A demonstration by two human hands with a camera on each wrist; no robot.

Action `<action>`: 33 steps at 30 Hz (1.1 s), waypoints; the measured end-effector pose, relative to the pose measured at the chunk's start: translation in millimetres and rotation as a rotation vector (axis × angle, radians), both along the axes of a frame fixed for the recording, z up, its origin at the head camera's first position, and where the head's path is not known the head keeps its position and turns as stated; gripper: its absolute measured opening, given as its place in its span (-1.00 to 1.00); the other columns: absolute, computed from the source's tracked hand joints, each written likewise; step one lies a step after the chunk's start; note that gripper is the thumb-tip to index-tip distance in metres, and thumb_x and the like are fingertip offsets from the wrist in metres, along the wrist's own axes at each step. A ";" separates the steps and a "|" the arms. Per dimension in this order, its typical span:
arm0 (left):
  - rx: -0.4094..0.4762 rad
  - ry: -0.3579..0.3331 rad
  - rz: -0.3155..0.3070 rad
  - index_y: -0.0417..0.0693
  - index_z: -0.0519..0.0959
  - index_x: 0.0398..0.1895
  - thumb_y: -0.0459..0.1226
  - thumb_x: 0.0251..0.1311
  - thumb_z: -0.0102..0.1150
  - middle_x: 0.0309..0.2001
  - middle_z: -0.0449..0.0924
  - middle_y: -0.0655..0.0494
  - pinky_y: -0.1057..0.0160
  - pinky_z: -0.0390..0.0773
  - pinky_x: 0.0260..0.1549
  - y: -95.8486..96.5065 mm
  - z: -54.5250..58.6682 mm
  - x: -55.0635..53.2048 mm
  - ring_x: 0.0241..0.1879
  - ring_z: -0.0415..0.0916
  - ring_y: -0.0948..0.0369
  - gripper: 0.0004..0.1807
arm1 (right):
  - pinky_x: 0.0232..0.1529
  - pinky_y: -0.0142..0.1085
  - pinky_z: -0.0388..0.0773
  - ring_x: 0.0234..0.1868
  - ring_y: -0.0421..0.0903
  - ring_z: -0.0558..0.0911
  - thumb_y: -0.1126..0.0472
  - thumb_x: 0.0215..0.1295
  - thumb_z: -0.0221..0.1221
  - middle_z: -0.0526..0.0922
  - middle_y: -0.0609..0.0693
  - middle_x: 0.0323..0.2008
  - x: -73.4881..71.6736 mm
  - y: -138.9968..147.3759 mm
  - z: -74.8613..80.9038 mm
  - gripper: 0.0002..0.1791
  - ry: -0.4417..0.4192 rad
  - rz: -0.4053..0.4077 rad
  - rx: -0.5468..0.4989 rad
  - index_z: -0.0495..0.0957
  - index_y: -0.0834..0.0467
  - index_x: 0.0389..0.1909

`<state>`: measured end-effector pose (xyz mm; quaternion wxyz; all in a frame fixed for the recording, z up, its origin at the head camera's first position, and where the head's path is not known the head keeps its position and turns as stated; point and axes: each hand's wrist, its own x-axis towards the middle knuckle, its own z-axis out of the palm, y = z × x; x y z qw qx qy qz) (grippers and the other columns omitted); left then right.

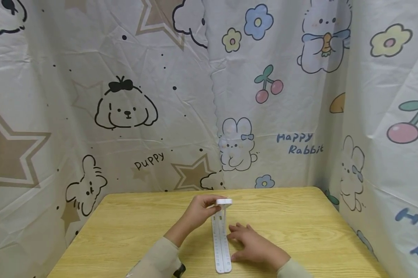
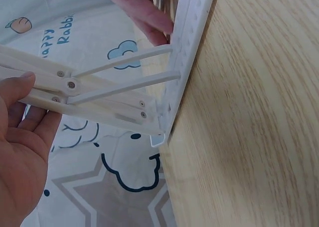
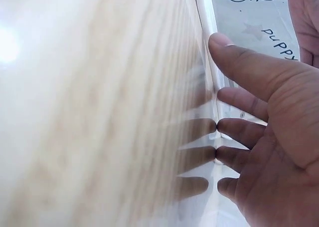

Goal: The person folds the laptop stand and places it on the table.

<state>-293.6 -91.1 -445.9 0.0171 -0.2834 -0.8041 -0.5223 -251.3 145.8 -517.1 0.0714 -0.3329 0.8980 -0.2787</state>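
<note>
A white folding stand (image 1: 223,251) has its long slotted base lying lengthwise on the table. From the far end of the base rises a hinged arm (image 2: 104,112), joined to it by two thin struts (image 2: 124,87). My left hand (image 1: 197,211) grips the top of that arm, thumb on one side and fingers on the other, as the left wrist view also shows. Beside the base's right edge, my right hand (image 1: 254,245) rests on the table with fingers spread. Its fingertips (image 3: 224,125) come down at the tabletop; whether they touch the base is unclear.
The wood-grain table (image 1: 132,224) reaches back to a printed curtain (image 1: 181,116) that surrounds it on the far side and both flanks. A small black object (image 1: 179,270) shows by my left sleeve at the near edge.
</note>
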 end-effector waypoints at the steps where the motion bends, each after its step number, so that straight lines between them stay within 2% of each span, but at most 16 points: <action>1: 0.007 -0.006 -0.002 0.05 0.74 0.06 -0.39 0.34 0.27 0.13 0.71 0.19 0.05 0.55 0.27 -0.8 -0.4 0.1 0.23 0.59 0.13 -0.71 | 0.49 0.40 -0.04 0.51 0.38 0.23 -0.12 0.10 0.48 0.38 0.26 0.45 -1.6 0.3 -0.1 -0.32 -0.008 -0.007 -0.003 0.61 0.10 0.22; 6: 0.031 -0.009 -0.005 0.00 0.74 0.05 -0.44 0.33 0.26 0.12 0.72 0.14 0.05 0.55 0.28 -3.8 0.3 0.9 0.22 0.61 0.10 -0.71 | 0.48 0.39 0.02 0.51 0.37 0.22 -0.15 0.12 0.46 0.35 0.25 0.48 -11.1 0.6 2.1 -0.29 -0.044 -0.058 -0.019 0.59 0.06 0.27; 12: 0.026 0.001 -0.007 -0.01 0.73 0.06 -0.44 0.34 0.25 0.13 0.71 0.13 0.04 0.54 0.29 -6.3 0.6 2.3 0.21 0.61 0.10 -0.71 | 0.46 0.32 0.17 0.50 0.36 0.25 -0.03 0.17 0.46 0.33 0.28 0.47 -24.1 -2.2 3.6 -0.32 -0.052 -0.110 -0.066 0.57 0.15 0.28; 18: 0.043 0.002 0.002 0.00 0.73 0.06 -0.44 0.33 0.26 0.13 0.71 0.14 0.04 0.52 0.31 -10.4 -3.1 3.4 0.21 0.60 0.09 -0.70 | 0.48 0.34 0.08 0.49 0.38 0.24 0.09 0.19 0.46 0.34 0.31 0.46 -35.7 -7.3 1.3 -0.44 -0.085 -0.149 -0.161 0.61 0.17 0.21; 22: 0.045 -0.002 0.006 0.01 0.73 0.07 -0.41 0.33 0.28 0.14 0.70 0.14 0.03 0.52 0.31 -11.2 -7.1 2.4 0.24 0.59 0.07 -0.70 | 0.50 0.34 0.03 0.52 0.38 0.20 0.09 0.16 0.47 0.33 0.28 0.48 -43.4 -8.5 -1.5 -0.48 -0.079 -0.173 -0.180 0.64 0.10 0.16; 27: 0.041 -0.030 0.035 0.06 0.70 0.13 -0.38 0.32 0.31 0.16 0.68 0.17 -0.02 0.46 0.36 -14.2 -14.0 1.7 0.28 0.54 0.07 -0.66 | 0.51 0.34 0.02 0.54 0.35 0.16 0.08 0.16 0.48 0.31 0.22 0.50 -53.4 -9.7 -4.6 -0.52 -0.057 -0.152 -0.177 0.67 0.05 0.12; 33: 0.024 -0.058 0.110 0.06 0.63 0.23 -0.34 0.32 0.33 0.21 0.65 0.08 -0.08 0.42 0.38 -27.5 -30.3 2.9 0.29 0.52 0.02 -0.59 | 0.51 0.34 0.04 0.56 0.35 0.14 0.06 0.16 0.48 0.32 0.19 0.51 -62.6 -9.9 -9.8 -0.58 -0.077 -0.136 -0.185 0.69 0.00 0.05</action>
